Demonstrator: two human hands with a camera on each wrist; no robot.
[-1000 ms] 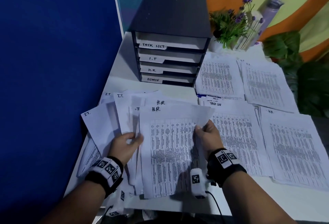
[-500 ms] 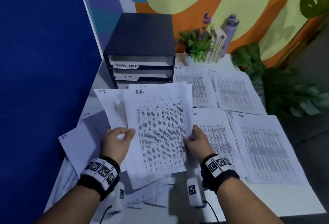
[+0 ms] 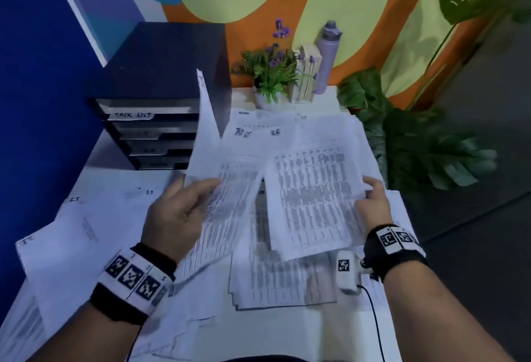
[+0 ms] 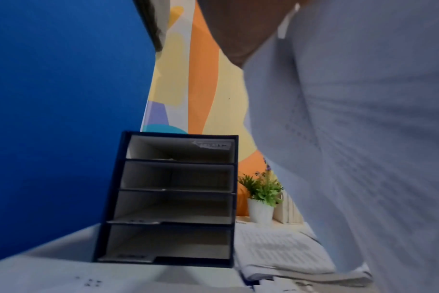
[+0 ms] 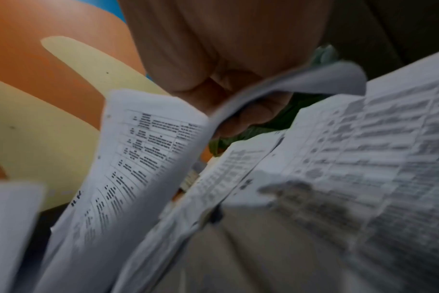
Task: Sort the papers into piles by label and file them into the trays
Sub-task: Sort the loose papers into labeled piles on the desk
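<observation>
The right hand (image 3: 373, 203) pinches an H.R. sheet (image 3: 313, 197) by its right edge, right of the tray rack (image 3: 161, 131), while the left hand (image 3: 178, 215) grips other sheets (image 3: 218, 183); lay it squarely on the matching pile, label showing.

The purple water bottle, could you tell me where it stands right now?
In the head view the purple water bottle stands upright at the table's far edge against the painted wall, right of the potted plant and the black file tray unit.

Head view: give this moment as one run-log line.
left hand holds a sheet | right hand holds H.R. sheet over sorted piles | tray unit unfilled
</observation>
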